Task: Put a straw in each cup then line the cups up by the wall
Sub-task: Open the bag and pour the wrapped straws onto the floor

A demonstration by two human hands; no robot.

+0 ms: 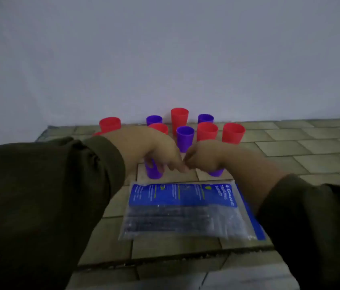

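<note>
Left hand: my left hand (154, 147) hangs over the middle of the tiled surface (290, 143). Its fingers curl downward and their tips meet those of the other hand. The frame is too soft for me to tell whether anything is pinched there.
Right hand: my right hand (204, 155) is bunched, knuckles up, with its fingertips against the left's. I see no straw in it, and I cannot tell whether it holds one.
Why together: I judge that both hands are working on one small thing where they meet, perhaps a single straw, since neither grips a cup.
Packet: the packet of straws (185, 212) is clear with a blue label and lies flat near the front edge, just in front of my hands. Dark sticks show inside, but I cannot tell if it is opened or sealed. It lies close, probably so that each straw is a short reach.
Near cups: two purple cups stand just behind the packet. One (153, 171) is partly hidden by my left hand and one (216, 173) by my right.
Far cups: the red cups (233, 132) and the other purple cups (185, 138) stand upright in a loose cluster at the back edge by the wall (165, 59), not in a line.
Progress: no cup shows a straw, so I judge the task is barely begun.
</note>
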